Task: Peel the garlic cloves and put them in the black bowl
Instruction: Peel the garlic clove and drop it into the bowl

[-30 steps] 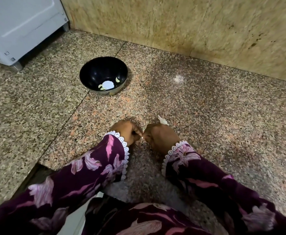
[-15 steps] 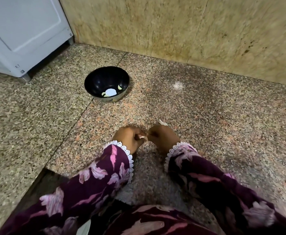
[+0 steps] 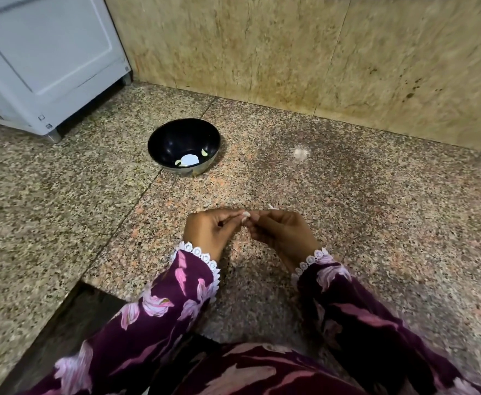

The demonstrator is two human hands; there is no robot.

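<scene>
A black bowl (image 3: 164,139) stands on the speckled granite floor, ahead and to the left of my hands. Two pale peeled cloves lie inside it, one (image 3: 204,152) at the right and one (image 3: 178,163) beside a bright white glare spot. My left hand (image 3: 211,230) and my right hand (image 3: 282,230) meet above the floor, fingertips together. Between them they pinch a small pale garlic clove (image 3: 245,215), mostly hidden by the fingers. A white scrap of garlic skin (image 3: 271,206) pokes out just behind my right hand.
A white appliance (image 3: 42,61) on short feet stands at the far left against the tan stone wall (image 3: 319,58). A dark recess (image 3: 71,317) opens in the floor at the lower left, beside my left sleeve.
My hands have lifted slightly and turned so the clove shows between the fingertips. The view has tilted up, showing more of the wall and the appliance.
</scene>
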